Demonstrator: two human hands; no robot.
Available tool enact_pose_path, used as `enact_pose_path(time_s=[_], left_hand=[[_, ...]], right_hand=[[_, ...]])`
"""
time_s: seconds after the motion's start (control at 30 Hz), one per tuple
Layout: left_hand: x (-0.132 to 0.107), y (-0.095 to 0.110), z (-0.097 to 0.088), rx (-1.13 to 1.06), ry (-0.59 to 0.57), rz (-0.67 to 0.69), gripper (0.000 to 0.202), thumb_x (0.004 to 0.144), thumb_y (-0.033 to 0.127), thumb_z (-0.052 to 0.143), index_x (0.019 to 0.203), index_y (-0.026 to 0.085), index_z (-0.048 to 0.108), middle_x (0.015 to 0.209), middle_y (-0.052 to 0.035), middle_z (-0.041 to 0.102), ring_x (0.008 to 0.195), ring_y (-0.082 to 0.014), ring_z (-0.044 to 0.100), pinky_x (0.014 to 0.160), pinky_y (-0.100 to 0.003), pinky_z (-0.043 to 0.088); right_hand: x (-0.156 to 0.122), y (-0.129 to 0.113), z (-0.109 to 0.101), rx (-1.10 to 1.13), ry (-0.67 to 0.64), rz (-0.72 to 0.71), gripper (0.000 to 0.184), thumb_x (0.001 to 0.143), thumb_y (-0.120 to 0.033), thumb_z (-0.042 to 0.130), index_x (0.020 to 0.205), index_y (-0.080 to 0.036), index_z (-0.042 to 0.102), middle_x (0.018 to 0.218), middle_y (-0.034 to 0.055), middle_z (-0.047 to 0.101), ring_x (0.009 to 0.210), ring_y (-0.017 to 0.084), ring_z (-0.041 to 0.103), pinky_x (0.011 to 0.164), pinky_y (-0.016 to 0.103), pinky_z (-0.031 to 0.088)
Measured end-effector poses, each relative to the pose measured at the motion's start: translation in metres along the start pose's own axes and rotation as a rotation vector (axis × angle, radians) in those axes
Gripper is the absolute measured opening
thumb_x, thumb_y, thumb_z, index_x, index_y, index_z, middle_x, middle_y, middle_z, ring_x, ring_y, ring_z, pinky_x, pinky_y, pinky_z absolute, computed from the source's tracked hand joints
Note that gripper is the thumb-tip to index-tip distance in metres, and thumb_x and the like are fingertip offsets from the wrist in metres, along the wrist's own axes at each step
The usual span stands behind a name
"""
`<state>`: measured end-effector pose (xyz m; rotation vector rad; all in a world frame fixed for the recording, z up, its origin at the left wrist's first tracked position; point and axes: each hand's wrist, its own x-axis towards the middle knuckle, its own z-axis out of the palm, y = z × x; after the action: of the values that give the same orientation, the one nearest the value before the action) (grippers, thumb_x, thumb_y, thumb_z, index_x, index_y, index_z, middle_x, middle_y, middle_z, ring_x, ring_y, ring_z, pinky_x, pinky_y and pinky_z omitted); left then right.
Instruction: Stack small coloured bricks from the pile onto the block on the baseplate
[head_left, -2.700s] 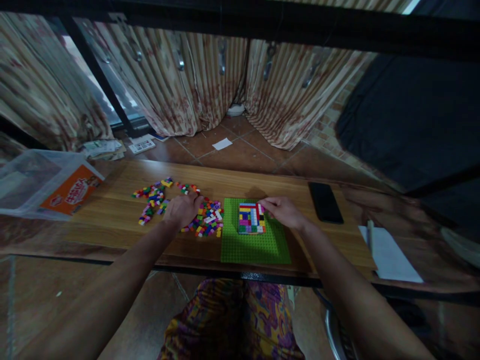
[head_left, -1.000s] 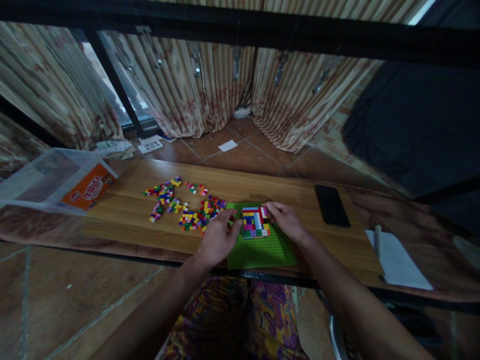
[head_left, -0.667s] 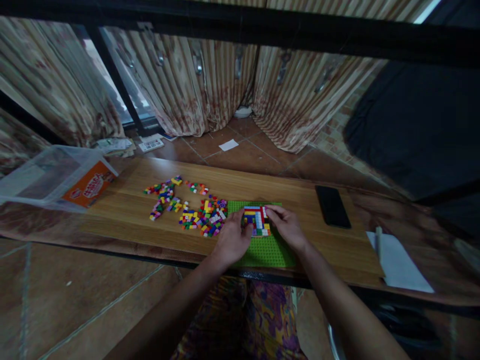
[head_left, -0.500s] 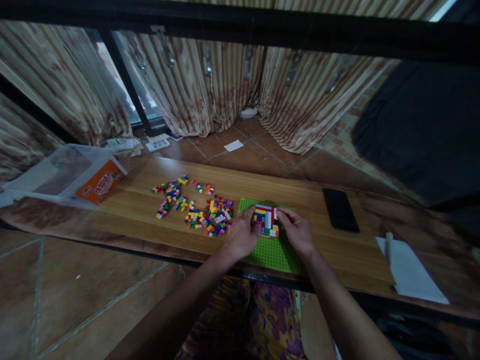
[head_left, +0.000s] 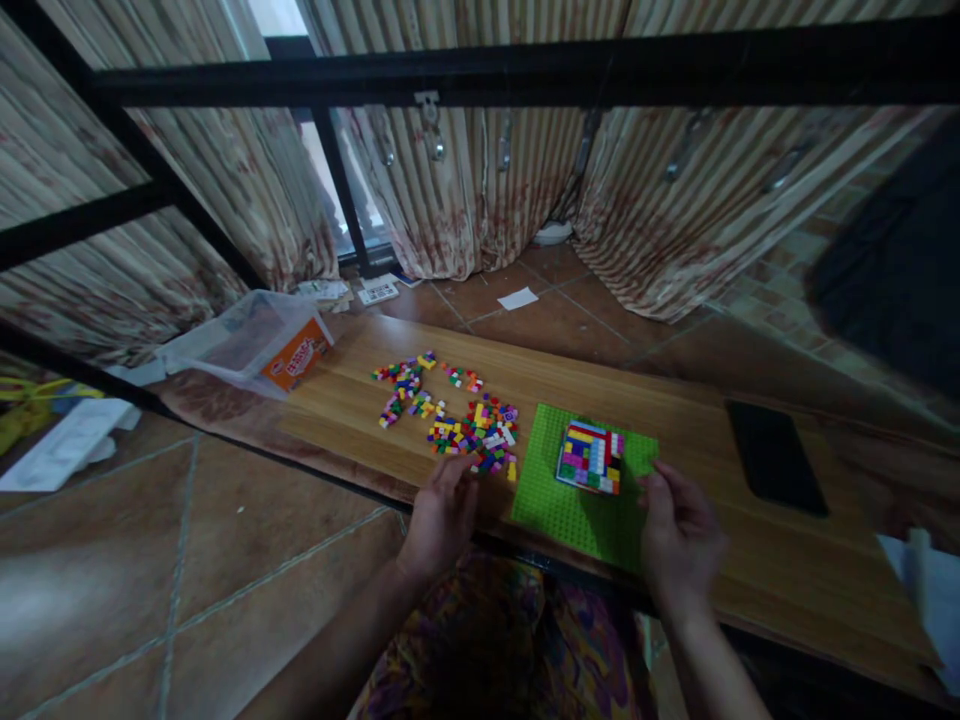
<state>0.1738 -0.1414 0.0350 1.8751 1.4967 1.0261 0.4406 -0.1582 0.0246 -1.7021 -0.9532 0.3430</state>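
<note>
A square block of multicoloured toy bricks (head_left: 590,457) stands on the green baseplate (head_left: 547,505), with neither hand touching it. My left hand (head_left: 442,515) is at the near side of the loose bricks (head_left: 472,432); its fingers are bent and apart, with nothing visible in them. Beside the baseplate's right edge is my right hand (head_left: 681,530), its thumb and forefinger closed together. Whatever lies between those fingertips, if anything, is too small to make out. A single yellow brick (head_left: 511,470) lies at the pile's right end, close to the baseplate.
A black phone (head_left: 776,457) lies on the wooden board (head_left: 675,410) to the right. On the left stands a clear plastic box (head_left: 225,345) with an orange label. White paper (head_left: 934,590) is at the far right. A dark metal bar (head_left: 525,80) crosses above the board's far side.
Both hands have come off the brick block, my left moving left toward the loose bricks and my right to the baseplate's right side. The view has turned left.
</note>
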Motion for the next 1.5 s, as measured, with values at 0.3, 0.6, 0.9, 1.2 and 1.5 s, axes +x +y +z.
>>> enact_pose_path(time_s=[0.3,0.6,0.9,1.2,1.5], left_hand=[[0.020,-0.066,-0.052,0.428,0.341,-0.070,0.040,0.091,0.032,0.052,0.128,0.019,0.056,0.130,-0.0145,0.057,0.122,-0.0278,0.056,0.106,-0.046,0.046],[0.129,-0.133,-0.094,0.567,0.296,-0.251,0.061,0.096,0.049,0.038,0.143,0.010,0.042,0.150,-0.0234,0.042,0.145,-0.0328,0.033,0.117,-0.052,0.029],[0.159,-0.140,-0.070,0.412,0.050,-0.009,0.054,0.098,0.050,0.033,0.132,0.014,0.056,0.137,-0.0153,0.058,0.132,-0.0252,0.049,0.114,-0.044,0.035],[0.139,-0.100,-0.031,0.299,0.277,-0.034,0.051,0.100,0.044,0.028,0.121,0.013,0.062,0.121,-0.0168,0.066,0.122,-0.0252,0.056,0.106,-0.045,0.042],[0.143,-0.102,-0.035,0.169,0.577,-0.135,0.049,0.100,0.044,0.027,0.121,0.015,0.062,0.128,-0.0152,0.062,0.125,-0.0236,0.053,0.111,-0.045,0.039]], right_hand=[[-0.087,-0.034,0.035,-0.003,-0.495,-0.325,0.022,0.096,-0.031,0.051,0.102,-0.023,0.071,0.098,0.0060,0.072,0.091,0.019,0.069,0.081,0.032,0.056],[-0.070,-0.055,0.110,-0.240,-0.351,-0.458,0.056,0.097,-0.043,0.048,0.142,-0.011,0.044,0.143,0.0223,0.046,0.136,0.033,0.042,0.108,0.054,0.042],[-0.068,-0.059,0.188,-0.379,-0.300,-0.357,0.067,0.096,-0.049,0.045,0.145,-0.004,0.037,0.152,0.0318,0.033,0.141,0.044,0.030,0.109,0.065,0.030],[-0.067,-0.084,0.223,-0.282,-0.337,-0.360,0.059,0.097,-0.043,0.040,0.144,-0.008,0.040,0.149,0.0278,0.040,0.140,0.042,0.032,0.109,0.066,0.028],[-0.041,-0.071,0.187,-0.236,-0.318,-0.406,0.049,0.100,-0.039,0.036,0.140,-0.013,0.045,0.145,0.0205,0.046,0.139,0.032,0.036,0.112,0.055,0.033]])
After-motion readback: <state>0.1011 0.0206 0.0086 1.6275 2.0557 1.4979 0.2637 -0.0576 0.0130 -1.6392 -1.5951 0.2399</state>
